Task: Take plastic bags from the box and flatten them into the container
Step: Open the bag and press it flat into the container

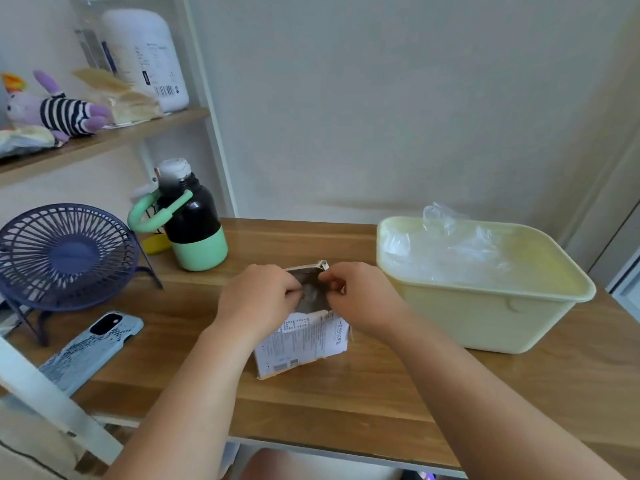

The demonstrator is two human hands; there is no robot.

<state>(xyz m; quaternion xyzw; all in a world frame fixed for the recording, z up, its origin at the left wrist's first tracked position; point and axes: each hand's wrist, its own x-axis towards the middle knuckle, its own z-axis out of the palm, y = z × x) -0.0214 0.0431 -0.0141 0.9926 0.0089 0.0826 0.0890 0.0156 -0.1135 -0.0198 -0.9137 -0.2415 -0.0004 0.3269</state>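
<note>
The head view looks forward and down (wide-angle, close in) onto the table (311,400).

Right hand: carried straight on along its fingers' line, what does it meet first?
The right hand points left across the open top of the box, which both hands pinch. Going on, it would likely meet the left hand at its fingertips first, though depth there is unclear.

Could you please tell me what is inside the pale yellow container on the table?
Clear plastic bags lie in the container, one poking above its back rim. How many there are, and anything beneath them, is hidden by the bags themselves.
</note>
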